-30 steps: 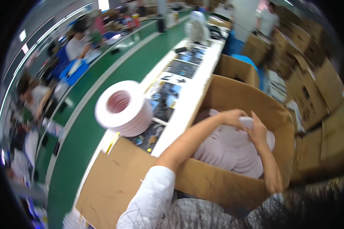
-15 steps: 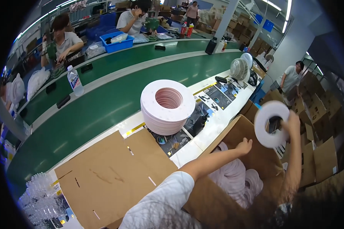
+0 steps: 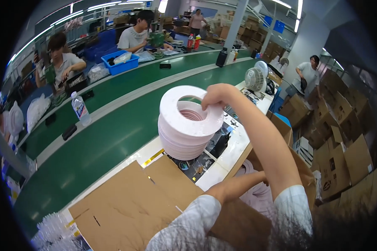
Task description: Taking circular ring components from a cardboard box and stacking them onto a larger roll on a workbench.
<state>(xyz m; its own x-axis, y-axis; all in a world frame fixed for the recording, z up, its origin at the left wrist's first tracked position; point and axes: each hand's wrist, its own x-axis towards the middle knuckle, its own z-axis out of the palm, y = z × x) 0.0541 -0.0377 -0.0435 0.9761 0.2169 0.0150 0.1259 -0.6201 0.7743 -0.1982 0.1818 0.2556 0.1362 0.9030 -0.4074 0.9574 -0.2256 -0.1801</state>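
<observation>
My right hand [image 3: 218, 97] pinches the rim of a flat white ring [image 3: 171, 109]. It holds this ring tilted over a tall stack of pinkish-white rings [image 3: 182, 147] on the white table, their centre holes roughly lined up. My left forearm [image 3: 236, 184] reaches across an open cardboard box [image 3: 243, 221]; my right arm hides the left hand's fingers. More pale rings [image 3: 257, 196] lie loosely heaped inside that box.
A flat cardboard sheet [image 3: 130, 205] covers the table's near left. Beyond runs a green conveyor [image 3: 113, 134], with a plastic bottle [image 3: 80, 109] at its divider. A fan [image 3: 254, 78] stands far right. Cartons [image 3: 335, 163] pile up at right; co-workers sit across the belt.
My right hand has carried the ring left from above the box to the stack. My left hand has gone lower, behind the right arm. The view has shifted slightly.
</observation>
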